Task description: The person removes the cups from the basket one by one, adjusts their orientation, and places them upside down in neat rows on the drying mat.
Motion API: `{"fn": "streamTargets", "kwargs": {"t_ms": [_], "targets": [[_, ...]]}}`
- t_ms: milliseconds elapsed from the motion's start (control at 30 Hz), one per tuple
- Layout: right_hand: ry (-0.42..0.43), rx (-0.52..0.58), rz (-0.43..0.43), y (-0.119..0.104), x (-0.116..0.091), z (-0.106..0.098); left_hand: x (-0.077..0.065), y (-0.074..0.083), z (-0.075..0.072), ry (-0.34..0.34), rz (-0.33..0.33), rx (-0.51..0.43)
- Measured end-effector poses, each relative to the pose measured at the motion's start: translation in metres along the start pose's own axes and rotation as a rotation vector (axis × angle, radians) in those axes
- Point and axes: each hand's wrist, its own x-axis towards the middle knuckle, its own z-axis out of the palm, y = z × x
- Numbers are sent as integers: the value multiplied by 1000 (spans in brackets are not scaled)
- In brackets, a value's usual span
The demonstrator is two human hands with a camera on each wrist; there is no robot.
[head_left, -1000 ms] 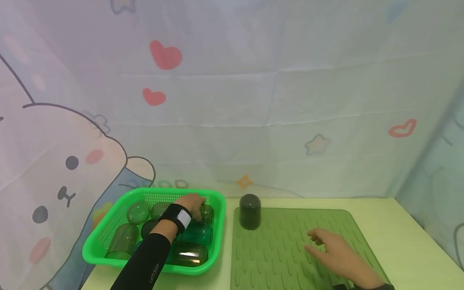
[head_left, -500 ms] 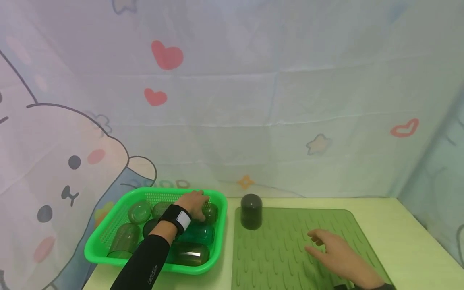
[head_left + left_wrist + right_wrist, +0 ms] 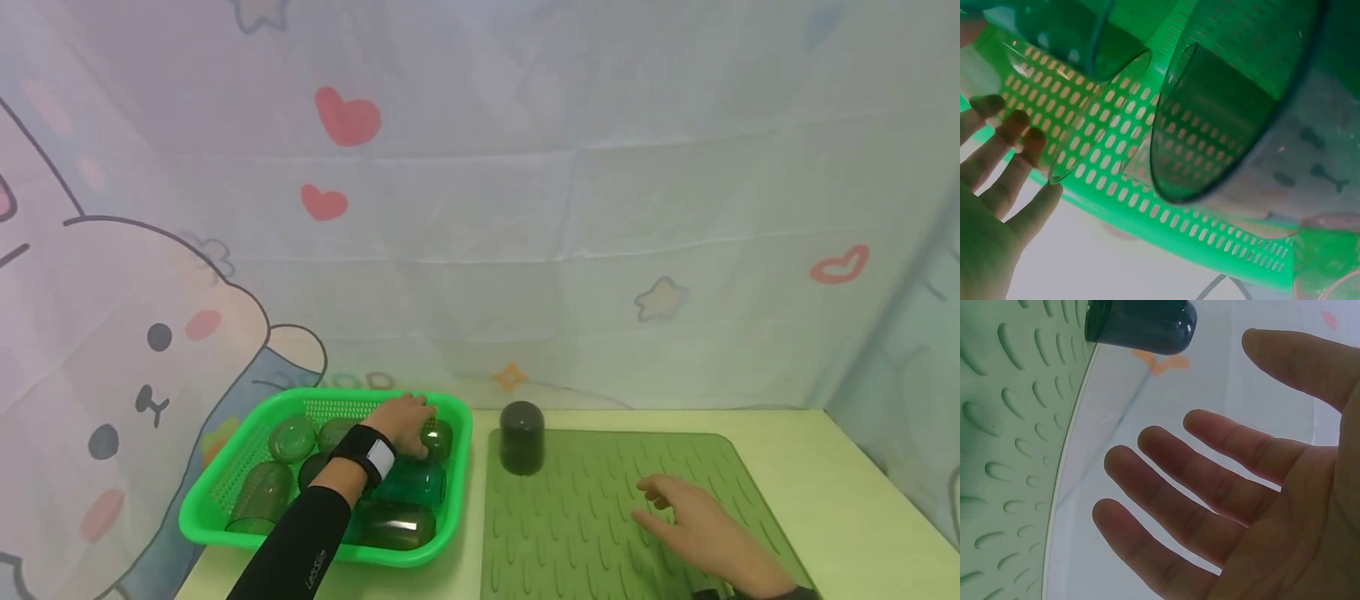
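Note:
In the head view my left hand (image 3: 405, 422) reaches into the back right of a green plastic basket (image 3: 463, 500). It spans a see-through glass (image 3: 439, 439) lying on its side. The left wrist view shows the fingertips along one side of that glass (image 3: 1079, 147) and the thumb across from them, partly cut off. Several tinted glasses lie around it, among them a teal glass (image 3: 420, 483) and a brown glass (image 3: 397, 525). My right hand (image 3: 701, 529) hovers over a green ridged mat (image 3: 585, 517), fingers loosely spread around nothing. A dark glass (image 3: 522, 439) stands upside down on the mat's back left corner.
A pale table (image 3: 847, 500) carries the basket on the left and the mat on the right. Behind it hangs a printed cloth (image 3: 480, 217) close to the table's back edge. More glasses, such as a round-based one (image 3: 292, 439), fill the basket's left side.
My left hand has shifted very slightly over the glass, its fingers and thumb now a little further apart. The right hand stays where it was; the head view has turned slightly left.

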Motion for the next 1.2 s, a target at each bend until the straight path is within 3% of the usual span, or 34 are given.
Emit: {"fn": "streamTargets", "kwargs": {"t_ms": [200,467,633,800,1200], "targets": [[-31,23,22,-2,1,-1,-2,1,-5,34,6,-12],[-33,35,16,-4,4,0,-5,1,-10,-12,-19,-95],[-39,27,6,-5,7,-1,-9,-2,-17,7,-4,-119],[-38,26,9,-7,10,-3,-13,-7,-24,77,20,-140],[-40,35,13,-7,17,0,-43,-13,-23,323,-11,-418]]}}
